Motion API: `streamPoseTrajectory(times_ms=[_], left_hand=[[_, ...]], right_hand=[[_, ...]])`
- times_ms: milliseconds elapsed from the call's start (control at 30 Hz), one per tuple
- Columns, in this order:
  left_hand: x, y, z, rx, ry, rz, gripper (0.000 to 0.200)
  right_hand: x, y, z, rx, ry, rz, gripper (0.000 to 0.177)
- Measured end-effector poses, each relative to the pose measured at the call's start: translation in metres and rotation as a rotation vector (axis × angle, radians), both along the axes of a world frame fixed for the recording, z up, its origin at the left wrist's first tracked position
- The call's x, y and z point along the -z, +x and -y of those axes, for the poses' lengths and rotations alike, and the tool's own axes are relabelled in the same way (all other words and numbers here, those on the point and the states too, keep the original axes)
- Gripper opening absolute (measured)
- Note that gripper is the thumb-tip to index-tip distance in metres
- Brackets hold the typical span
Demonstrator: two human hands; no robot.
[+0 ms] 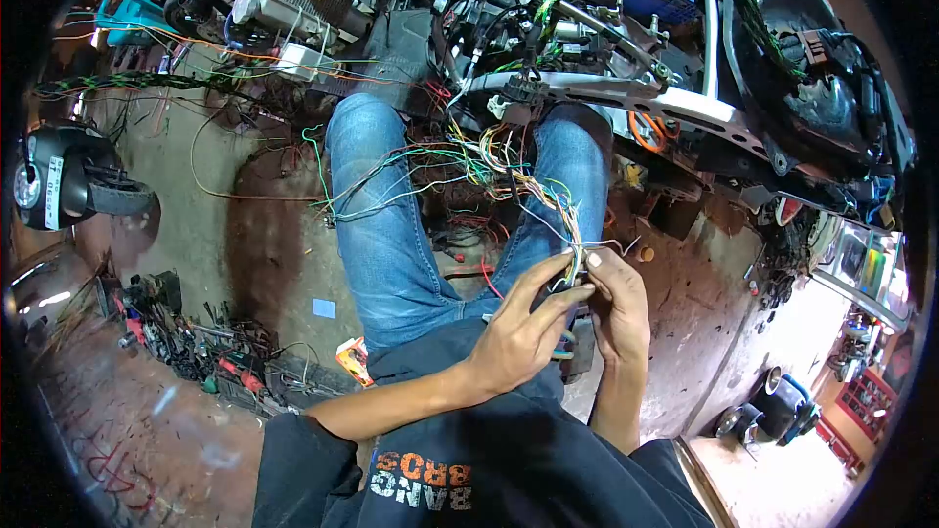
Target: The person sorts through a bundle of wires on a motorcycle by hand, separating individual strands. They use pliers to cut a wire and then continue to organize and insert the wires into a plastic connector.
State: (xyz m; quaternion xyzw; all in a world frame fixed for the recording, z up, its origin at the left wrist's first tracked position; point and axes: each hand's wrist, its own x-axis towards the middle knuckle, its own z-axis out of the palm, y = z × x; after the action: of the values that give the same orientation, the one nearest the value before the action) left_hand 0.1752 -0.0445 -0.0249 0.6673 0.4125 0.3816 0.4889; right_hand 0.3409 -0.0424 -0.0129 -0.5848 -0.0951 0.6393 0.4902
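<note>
Pinching the wire bundle [571,240] between left hand [516,334] and right hand [620,307] fingers.

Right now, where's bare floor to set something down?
Bare floor lies between the left leg and the tool pile; another patch lies right of the right leg. It is crowded between the legs, where wires hang.

A motorcycle repair workshop is shown. A stripped motorcycle frame [626,93] is seen with its wiring loom [509,164] pulled out in coloured strands. Engine parts [284,10] are stacked at the back, and hand tools [196,347] are scattered in a heap across a stained, dusty concrete floor [264,235].
</note>
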Motion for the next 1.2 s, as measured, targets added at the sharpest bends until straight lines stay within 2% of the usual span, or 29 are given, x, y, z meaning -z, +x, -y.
streamPoseTrajectory(times_ms=[200,300,433,567,600,700,733,867,1033,1133,1200], left_hand=[[-0.001,0.007,-0.004,0.000,-0.003,0.054,0.036],[-0.003,0.013,-0.007,-0.005,0.007,0.063,0.034],[-0.007,0.020,-0.011,-0.021,-0.020,0.097,0.033],[-0.013,0.027,-0.014,-0.021,-0.060,0.157,0.030],[-0.015,0.028,-0.013,-0.021,-0.072,0.166,0.029],[-0.014,0.029,-0.013,-0.020,-0.038,0.142,0.030],[-0.014,0.029,-0.012,-0.017,-0.024,0.138,0.031],[-0.012,0.029,-0.006,0.007,-0.033,0.138,0.034],[-0.006,0.030,-0.004,0.004,-0.008,0.127,0.034],[-0.007,0.032,-0.005,-0.087,-0.107,0.112,0.042],[-0.006,0.040,-0.003,-0.163,-0.436,0.316,0.049]], right_hand=[[0.001,0.003,0.004,0.032,0.092,0.038,0.016],[-0.006,-0.005,0.005,0.169,0.171,0.074,0.015],[-0.004,-0.005,0.012,0.222,0.332,0.078,0.018],[-0.001,-0.011,0.012,0.313,0.451,0.110,0.012],[-0.001,-0.014,0.011,0.353,0.454,0.098,0.011],[-0.009,0.002,0.011,0.222,0.391,-0.051,0.015],[-0.012,0.003,0.006,0.213,0.341,0.042,0.019],[-0.015,0.013,0.000,0.130,0.151,0.136,0.021],[-0.012,0.011,0.001,0.137,0.137,0.110,0.015],[-0.014,-0.004,-0.002,0.255,0.165,0.060,0.013],[-0.006,-0.004,0.003,0.267,0.214,0.060,0.014]])
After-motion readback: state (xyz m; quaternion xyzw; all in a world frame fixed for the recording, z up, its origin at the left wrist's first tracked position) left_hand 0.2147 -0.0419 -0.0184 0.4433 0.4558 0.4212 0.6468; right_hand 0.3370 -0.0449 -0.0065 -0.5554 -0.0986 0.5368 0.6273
